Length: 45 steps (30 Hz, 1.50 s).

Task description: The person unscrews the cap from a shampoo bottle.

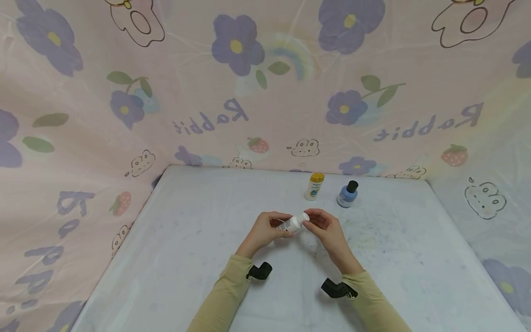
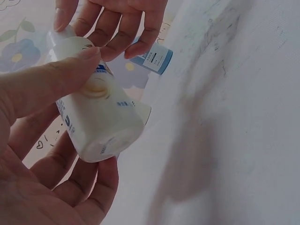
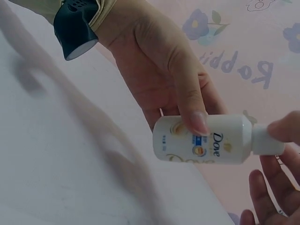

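Note:
A small white Dove bottle [image 1: 290, 224] is tilted above the white table, its cap end pointing up and to the right. My left hand [image 1: 265, 229] grips the bottle's body, thumb across the label and fingers behind, as the right wrist view shows. With thumb and fingers, my right hand [image 1: 327, 230] pinches the white cap [image 3: 261, 139]. The cap sits on the bottle's neck. In the left wrist view the flat base of the bottle [image 2: 108, 126] faces the camera, and the cap is partly hidden by the right hand's fingers.
Behind the hands, toward the table's back edge, stand a white bottle with a yellow cap [image 1: 314, 190] and a blue bottle with a black cap [image 1: 346, 196]. A patterned cloth [image 1: 274, 115] hangs round the back and sides of the white table [image 1: 199, 221].

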Motion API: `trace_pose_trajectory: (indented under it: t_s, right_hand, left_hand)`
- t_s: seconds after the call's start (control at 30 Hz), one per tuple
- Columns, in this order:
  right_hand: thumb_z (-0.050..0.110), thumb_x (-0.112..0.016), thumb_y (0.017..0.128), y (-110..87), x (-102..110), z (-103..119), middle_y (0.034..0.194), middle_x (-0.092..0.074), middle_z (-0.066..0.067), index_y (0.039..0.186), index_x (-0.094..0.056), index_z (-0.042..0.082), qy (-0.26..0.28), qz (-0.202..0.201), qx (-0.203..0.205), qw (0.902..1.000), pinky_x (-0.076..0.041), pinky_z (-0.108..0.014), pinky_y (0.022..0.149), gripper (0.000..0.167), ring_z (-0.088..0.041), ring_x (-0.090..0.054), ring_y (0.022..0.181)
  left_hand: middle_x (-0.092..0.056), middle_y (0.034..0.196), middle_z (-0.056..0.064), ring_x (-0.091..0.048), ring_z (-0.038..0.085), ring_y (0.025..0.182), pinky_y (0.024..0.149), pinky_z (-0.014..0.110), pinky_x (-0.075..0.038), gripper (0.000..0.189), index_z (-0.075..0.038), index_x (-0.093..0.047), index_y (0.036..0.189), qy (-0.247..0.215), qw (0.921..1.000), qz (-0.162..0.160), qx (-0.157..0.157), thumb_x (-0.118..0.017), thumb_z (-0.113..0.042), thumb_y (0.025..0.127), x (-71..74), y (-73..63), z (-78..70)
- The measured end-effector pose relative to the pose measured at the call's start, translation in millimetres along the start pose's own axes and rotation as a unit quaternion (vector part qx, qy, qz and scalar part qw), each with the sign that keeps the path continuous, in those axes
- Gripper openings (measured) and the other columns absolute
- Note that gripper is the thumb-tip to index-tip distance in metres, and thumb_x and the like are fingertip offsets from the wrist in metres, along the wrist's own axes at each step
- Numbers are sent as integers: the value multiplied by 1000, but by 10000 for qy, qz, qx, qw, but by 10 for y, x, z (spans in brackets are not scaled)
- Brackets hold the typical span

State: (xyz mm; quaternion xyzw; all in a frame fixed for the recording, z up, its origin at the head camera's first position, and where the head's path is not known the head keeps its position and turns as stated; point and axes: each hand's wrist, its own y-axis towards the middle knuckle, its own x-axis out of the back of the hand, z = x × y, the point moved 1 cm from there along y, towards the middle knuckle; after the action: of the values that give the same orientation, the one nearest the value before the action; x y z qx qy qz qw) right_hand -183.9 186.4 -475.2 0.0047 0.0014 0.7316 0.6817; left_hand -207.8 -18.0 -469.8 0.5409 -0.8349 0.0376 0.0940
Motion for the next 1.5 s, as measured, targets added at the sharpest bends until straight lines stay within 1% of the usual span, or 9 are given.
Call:
trace_pose_trajectory:
  t_s: [0.1, 0.17, 0.33, 0.6, 0.8, 1.03, 1.17, 1.3, 1.5]
  right_hand:
    - [10, -70, 88, -5, 8, -6, 120, -58, -18, 125, -54, -7, -15, 85, 32, 10000, -51, -25, 84, 44, -21, -59, 102]
    - [12, -70, 88, -10, 12, -2, 122, -58, -17, 125, -56, -5, -2, 125, 33, 9999, -51, -25, 85, 43, -23, -59, 104]
    - [16, -72, 87, -23, 27, 21, 126, -58, -15, 127, -58, -1, 74, 201, 6, 9998, -50, -26, 88, 45, -25, -57, 110]
    - [14, -73, 86, -20, 25, 22, 129, -56, -16, 130, -54, -2, 92, 290, 149, 9994, -49, -26, 90, 50, -25, -55, 114]
    - [9, -74, 84, -9, -4, 0, 126, -55, -19, 130, -48, -6, 68, 189, 210, 9996, -49, -25, 88, 55, -26, -54, 111]
    - [8, -75, 83, 17, -30, 3, 112, -55, -15, 127, -53, -2, -198, -65, 125, 9997, -49, -23, 86, 51, -24, -55, 103]
    - [8, -75, 83, -11, -65, 110, 106, -56, -14, 123, -55, -5, -499, -132, 175, 9985, -48, -29, 87, 46, -24, -55, 99]
    - [7, -75, 83, -58, -112, 251, 104, -59, -14, 115, -58, -6, -762, -219, 294, 9964, -45, -38, 90, 38, -25, -55, 96]
    - [6, -75, 83, -77, -129, 308, 102, -59, -16, 108, -59, -6, -728, -275, 347, 9964, -43, -45, 92, 33, -27, -55, 97]
  left_hand:
    - [-67, 110, 3, -63, 22, 96, 83, 34, -51, 44, -10, -72, 111, 23, 10000, -34, 24, -86, -6, 69, -5, 52, 143]
    - [-67, 109, -1, -63, 18, 95, 84, 34, -51, 44, -13, -73, 110, 71, 9999, -55, 55, -87, -8, 68, 1, 47, 139]
    - [-67, 108, -5, -63, 15, 94, 84, 35, -51, 45, -17, -73, 109, 133, 9998, -66, 132, -88, -11, 67, 10, 48, 151]
    - [-68, 107, -4, -63, 15, 94, 83, 34, -51, 45, -16, -73, 108, 39, 9999, -81, 130, -88, -9, 67, 9, 62, 172]
    - [-67, 107, -5, -63, 15, 94, 82, 33, -52, 45, -17, -73, 108, 67, 9998, -84, 148, -88, -9, 67, 8, 54, 160]
    - [-68, 107, -1, -63, 17, 93, 80, 32, -52, 45, -13, -73, 109, 30, 9999, -77, 68, -87, -8, 67, 8, 47, 142]
    - [-68, 107, 0, -63, 17, 93, 80, 32, -52, 45, -13, -73, 109, 15, 9999, -77, 69, -87, -8, 67, 8, 44, 139]
    - [-68, 108, 0, -63, 18, 94, 80, 32, -52, 45, -12, -73, 109, -6, 10000, -57, 72, -87, -8, 67, 6, 48, 135]
    - [-67, 112, 4, -63, 24, 97, 81, 32, -52, 46, -10, -72, 111, 12, 10000, -32, 75, -86, -5, 68, -2, 43, 114]
